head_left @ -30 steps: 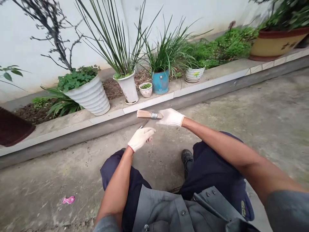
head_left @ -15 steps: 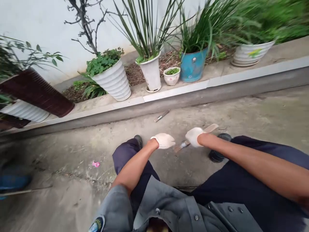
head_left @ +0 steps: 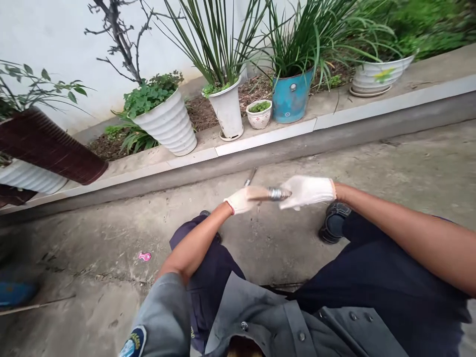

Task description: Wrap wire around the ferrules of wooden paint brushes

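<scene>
Both hands wear white cotton gloves. My right hand (head_left: 308, 191) grips a paintbrush (head_left: 268, 194) by its handle, held level with the metal ferrule showing and the bristles pointing left. My left hand (head_left: 241, 200) is closed on the brush's bristle end, in front of my knees. A thin metal tool (head_left: 250, 177) lies on the concrete just beyond the hands, partly hidden by them.
A raised kerb (head_left: 260, 153) carries several pots: a ribbed white pot (head_left: 167, 126), a tall white pot (head_left: 227, 111), a small bowl pot (head_left: 259, 114), a blue pot (head_left: 290, 96). A brown pot (head_left: 48, 148) leans at left. A pink scrap (head_left: 144, 256) lies on the concrete.
The right hand lifted the brush from low near the ground to level, bristles now left. The left hand rose and closed on the bristle end. The view shifted slightly.
</scene>
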Motion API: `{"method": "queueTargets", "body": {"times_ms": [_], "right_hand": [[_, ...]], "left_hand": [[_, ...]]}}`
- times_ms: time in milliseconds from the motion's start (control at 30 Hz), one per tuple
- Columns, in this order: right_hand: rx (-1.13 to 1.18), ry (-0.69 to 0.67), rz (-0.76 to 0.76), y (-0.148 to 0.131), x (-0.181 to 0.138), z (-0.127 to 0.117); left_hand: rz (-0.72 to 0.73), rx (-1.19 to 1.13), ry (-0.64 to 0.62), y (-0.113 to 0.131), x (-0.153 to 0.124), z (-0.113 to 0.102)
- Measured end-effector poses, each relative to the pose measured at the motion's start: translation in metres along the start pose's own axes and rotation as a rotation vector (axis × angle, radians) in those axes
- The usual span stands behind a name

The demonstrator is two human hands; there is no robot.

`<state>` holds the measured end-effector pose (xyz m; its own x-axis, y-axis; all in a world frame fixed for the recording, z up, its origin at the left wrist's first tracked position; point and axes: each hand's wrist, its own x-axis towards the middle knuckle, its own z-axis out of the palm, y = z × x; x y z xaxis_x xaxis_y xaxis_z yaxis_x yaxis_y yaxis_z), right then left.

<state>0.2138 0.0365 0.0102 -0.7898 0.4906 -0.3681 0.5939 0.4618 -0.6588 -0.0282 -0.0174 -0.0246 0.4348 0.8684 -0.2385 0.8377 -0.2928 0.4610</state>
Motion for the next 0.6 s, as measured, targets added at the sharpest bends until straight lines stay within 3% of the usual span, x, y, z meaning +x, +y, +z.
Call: {"method": "queueTargets", "body": {"times_ms": [100,167,233,333,433,500,600], "right_hand": [[-0.265,-0.181,-0.056,0.007,0.015,0.015],[-0.463,-0.129,0.026,0.020,0.035,0.020],[-0.575,-0.034,0.210,0.034,0.056,0.017],[-0.522,0.205,0.338,0.049,0.079,-0.005],[-0.390,0.351,0.305,0.052,0.082,-0.035],[-0.235,0.340,0.204,0.047,0.073,-0.050],[-0.008,0.209,0.054,0.033,0.055,-0.057]], "left_hand": [[-0.022,0.074,-0.004,-0.010,0.008,-0.013],[-0.059,0.149,-0.032,-0.012,0.012,-0.010],[-0.056,0.192,-0.064,-0.010,0.014,0.001],[-0.068,0.162,-0.082,-0.003,0.013,0.016],[-0.059,0.077,-0.023,-0.005,0.015,0.013],[-0.086,0.045,0.029,-0.014,0.020,0.001],[-0.133,0.008,0.084,-0.037,0.033,-0.020]]}}
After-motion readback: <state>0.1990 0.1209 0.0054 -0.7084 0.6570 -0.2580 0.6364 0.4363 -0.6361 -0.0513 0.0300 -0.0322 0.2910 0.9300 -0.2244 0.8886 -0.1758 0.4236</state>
